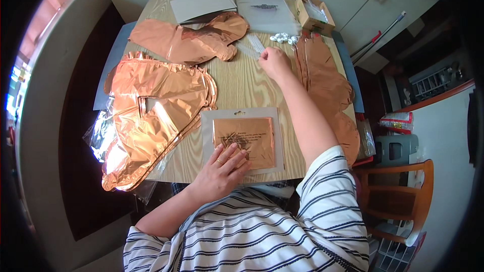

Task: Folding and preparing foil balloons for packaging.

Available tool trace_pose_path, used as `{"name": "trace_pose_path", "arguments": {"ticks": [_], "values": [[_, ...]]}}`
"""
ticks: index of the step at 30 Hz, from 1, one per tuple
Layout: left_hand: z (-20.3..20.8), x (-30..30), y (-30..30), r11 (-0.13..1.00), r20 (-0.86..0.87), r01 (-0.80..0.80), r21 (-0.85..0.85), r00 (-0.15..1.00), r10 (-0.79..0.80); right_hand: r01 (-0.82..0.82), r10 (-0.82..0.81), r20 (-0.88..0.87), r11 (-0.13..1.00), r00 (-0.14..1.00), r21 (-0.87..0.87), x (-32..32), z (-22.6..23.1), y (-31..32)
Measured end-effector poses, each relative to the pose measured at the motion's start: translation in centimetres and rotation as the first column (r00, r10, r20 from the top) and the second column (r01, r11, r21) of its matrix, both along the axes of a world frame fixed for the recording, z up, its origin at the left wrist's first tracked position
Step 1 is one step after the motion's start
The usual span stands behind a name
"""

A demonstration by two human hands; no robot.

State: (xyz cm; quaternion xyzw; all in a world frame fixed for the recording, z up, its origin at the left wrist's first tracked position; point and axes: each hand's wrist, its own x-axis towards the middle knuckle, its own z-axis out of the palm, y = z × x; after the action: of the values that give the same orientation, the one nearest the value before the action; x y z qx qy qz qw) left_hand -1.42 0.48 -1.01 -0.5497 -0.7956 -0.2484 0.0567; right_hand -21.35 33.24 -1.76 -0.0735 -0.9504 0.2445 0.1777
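Note:
My left hand (222, 171) lies with fingers spread on a flat packet (267, 143) at the table's near edge. The packet holds a folded copper-coloured foil piece in a clear printed bag, over a grey card (239, 113) with a hanging hole. My right hand (276, 63) is stretched toward the back, its fingers pinched at the near end of thin translucent straws (255, 43). How many straws the fingers grip is hidden. Beyond that hand lies a small heap of white and silvery bundles (284, 38).
Flat copper foil balloons (161, 85) lie stacked at the left, with another foil balloon (176, 40) behind and more foil (325, 80) along the right. Grey cards (204, 4), clear bags (267, 12) and a cardboard box (315, 15) stand at the back. A wooden chair (393, 196) is at right.

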Motion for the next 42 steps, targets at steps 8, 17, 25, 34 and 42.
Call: {"name": "trace_pose_path", "arguments": {"ticks": [8,17,25,34,42], "values": [[0.8,0.0,-0.2,1.0,0.114,0.006,0.001,0.994,-0.006,-0.004,-0.027,0.376,0.997,0.926,0.082,8.7,3.1,1.3],[0.7,0.0,0.2,0.989,0.105,-0.01,0.15,0.994,-0.006,-0.098,0.135,0.131,0.962,0.982,-0.255,33.7,6.8,-7.0],[0.8,1.0,0.6,0.965,0.099,-0.027,0.26,0.995,0.001,-0.071,0.067,0.033,0.99,0.997,0.122,35.3,4.8,-13.0],[-0.4,1.3,0.6,0.971,0.032,-0.009,0.237,1.0,0.001,0.016,-0.008,0.081,0.995,0.997,-0.097,32.4,3.8,-10.4],[-0.2,1.1,0.3,0.978,0.03,0.054,0.201,0.998,-0.061,-0.168,0.172,0.048,0.983,0.984,-0.074,32.7,2.6,-7.4]]}}
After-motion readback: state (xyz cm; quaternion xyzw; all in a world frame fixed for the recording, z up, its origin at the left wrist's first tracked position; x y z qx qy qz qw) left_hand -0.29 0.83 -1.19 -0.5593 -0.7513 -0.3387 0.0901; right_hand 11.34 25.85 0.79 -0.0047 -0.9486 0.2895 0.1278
